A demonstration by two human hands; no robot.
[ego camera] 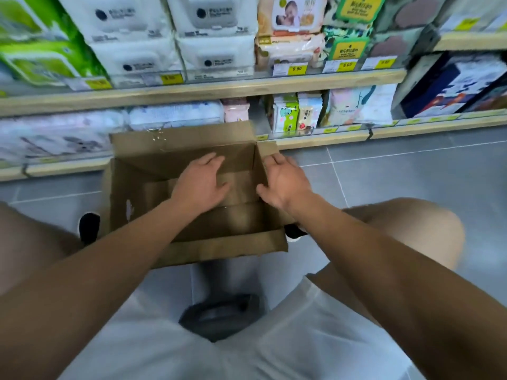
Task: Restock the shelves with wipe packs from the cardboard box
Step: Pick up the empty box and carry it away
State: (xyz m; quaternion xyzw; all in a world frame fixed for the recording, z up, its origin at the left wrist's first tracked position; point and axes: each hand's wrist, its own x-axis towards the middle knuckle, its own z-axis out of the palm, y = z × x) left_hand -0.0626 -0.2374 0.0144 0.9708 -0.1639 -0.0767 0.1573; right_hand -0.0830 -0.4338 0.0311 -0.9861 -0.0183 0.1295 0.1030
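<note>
- Cardboard box (192,215) on floor looked empty; restocking likely finished.
- Left hand (201,185) inside, fingers relaxed; right hand (285,182) gripped the box's right wall.
- Next: probably remove box.

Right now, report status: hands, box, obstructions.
Left hand open inside cardboard box. Right hand grips its right wall. No wipe packs visible inside. Nothing obstructing.

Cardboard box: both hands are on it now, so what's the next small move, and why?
Probably lift the cardboard box away. No wipe packs show inside, only bare bottom flaps. The left hand lies flat inside, and the right hand has its grip on the right wall.
</note>
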